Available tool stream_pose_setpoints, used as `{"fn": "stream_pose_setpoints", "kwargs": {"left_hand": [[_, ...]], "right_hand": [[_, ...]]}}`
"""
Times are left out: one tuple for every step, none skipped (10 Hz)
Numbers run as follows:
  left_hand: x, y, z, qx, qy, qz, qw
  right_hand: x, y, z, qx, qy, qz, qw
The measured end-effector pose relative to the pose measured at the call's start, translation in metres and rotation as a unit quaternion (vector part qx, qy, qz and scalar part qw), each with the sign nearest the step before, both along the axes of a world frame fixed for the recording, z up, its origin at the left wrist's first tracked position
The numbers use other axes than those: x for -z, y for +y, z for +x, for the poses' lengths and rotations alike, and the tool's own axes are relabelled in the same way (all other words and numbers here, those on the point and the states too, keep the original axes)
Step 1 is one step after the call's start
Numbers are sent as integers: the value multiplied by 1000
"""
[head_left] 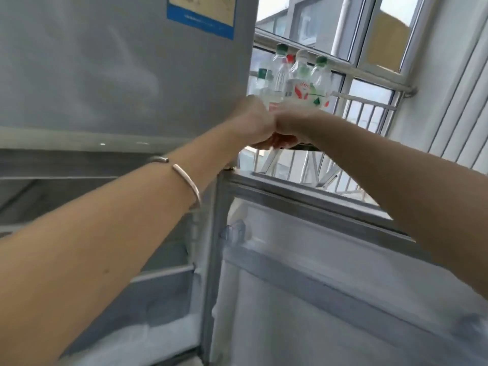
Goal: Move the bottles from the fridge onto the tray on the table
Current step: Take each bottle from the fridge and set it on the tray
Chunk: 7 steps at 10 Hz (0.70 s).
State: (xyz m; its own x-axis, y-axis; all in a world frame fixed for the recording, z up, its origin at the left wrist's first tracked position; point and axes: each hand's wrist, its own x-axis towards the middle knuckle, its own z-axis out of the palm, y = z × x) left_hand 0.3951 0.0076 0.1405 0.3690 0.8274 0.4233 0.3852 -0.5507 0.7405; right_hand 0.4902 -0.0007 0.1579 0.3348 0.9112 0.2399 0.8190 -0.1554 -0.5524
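We are stretching both arms forward, left hand (253, 122) and right hand (293, 125) touching, fingers curled around the base of clustered bottles (301, 77) beside the fridge (118, 62).

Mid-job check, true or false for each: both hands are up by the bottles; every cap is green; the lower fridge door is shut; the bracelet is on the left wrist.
1. The left hand and right hand are raised side by side just below the bottles: true.
2. Every cap is green: false; one red cap shows among them.
3. The lower fridge door is shut: false; it stands open.
4. The bracelet is on the left wrist: true.
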Motion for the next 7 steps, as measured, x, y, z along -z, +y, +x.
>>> {"fn": "stream_pose_setpoints", "kwargs": {"left_hand": [[27,-14,-57,-13,68,-17,997],[60,-19,-103,-14,153,-69,986],[104,-1,-144,-27,240,-126,962],[156,21,-181,-65,305,-173,934],[212,49,-220,-126,319,-196,919],[259,80,-257,-195,294,-219,910],[294,94,-285,-247,295,-237,892]], "right_hand": [[36,-4,-50,-51,26,-54,997],[82,0,-91,-121,79,-118,982],[142,20,-132,-171,125,-194,958],[212,52,-174,-198,172,-231,937],[272,89,-217,-204,189,-236,931],[321,130,-258,-182,179,-222,941],[353,156,-286,-151,217,-176,948]]}}
